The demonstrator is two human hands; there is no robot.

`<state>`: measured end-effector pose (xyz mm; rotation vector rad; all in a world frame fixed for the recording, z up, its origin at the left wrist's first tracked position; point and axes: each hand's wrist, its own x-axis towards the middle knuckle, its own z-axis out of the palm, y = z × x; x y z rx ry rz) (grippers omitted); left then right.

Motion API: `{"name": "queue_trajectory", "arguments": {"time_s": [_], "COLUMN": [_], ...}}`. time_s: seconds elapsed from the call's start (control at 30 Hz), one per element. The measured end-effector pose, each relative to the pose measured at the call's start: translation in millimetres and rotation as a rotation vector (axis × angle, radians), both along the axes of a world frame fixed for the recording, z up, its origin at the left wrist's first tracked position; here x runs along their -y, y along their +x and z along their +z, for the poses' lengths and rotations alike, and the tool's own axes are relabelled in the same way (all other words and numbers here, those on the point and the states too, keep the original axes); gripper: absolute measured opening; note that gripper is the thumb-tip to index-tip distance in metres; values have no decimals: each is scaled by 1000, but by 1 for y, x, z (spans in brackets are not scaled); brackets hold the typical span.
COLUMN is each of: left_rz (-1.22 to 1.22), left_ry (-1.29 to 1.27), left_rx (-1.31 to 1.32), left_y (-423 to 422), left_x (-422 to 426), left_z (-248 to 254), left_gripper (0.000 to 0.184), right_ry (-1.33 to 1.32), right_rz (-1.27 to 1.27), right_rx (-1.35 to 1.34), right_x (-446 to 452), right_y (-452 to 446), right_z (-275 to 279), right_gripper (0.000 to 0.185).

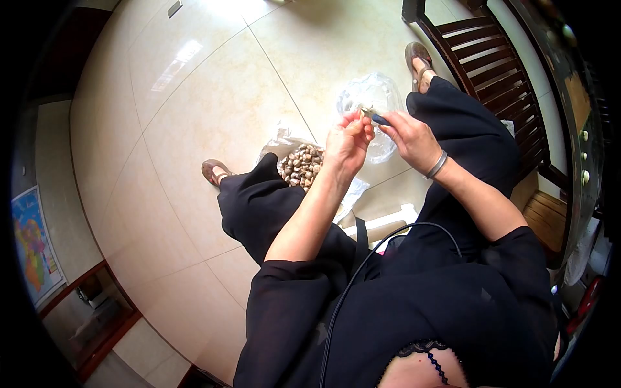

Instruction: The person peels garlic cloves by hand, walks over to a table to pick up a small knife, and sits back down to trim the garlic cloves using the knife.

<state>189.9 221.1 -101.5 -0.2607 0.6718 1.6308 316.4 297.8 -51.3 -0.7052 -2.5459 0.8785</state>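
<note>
My left hand [347, 143] is closed, its fingertips pinching a small shellfish [365, 112] that is mostly hidden by the fingers. My right hand [415, 142] grips a small tool by its dark blue handle [381, 120]; its tip meets the shellfish, and I cannot make out its exact shape. Below and left of the hands, many brown-grey shellfish [302, 165] lie in an opened white plastic bag [281, 137] on the floor. Just beyond both hands a clear plastic bag [367, 90] rests on the tiles, its contents unclear.
Pale floor tiles [187, 129] spread out ahead and to the left. A dark slatted wooden chair [491, 68] stands at the right, beside my right leg. Between my legs a white stool edge [388, 220] shows, and a black cord [343, 294] loops across my front.
</note>
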Motion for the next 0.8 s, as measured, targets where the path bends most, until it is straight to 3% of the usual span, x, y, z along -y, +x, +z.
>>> {"name": "queue_trajectory", "arguments": {"time_s": [0.8], "left_rz": [-69], "left_ry": [-163], "left_rx": [3], "left_y": [11], "left_x": [6], "left_z": [-1], "left_gripper": [15], "right_ry": [-271], "right_rz": [49], "right_rx": [-8], "right_x": [1], "right_y": [17], "right_z": [-15], "right_gripper": [13]}}
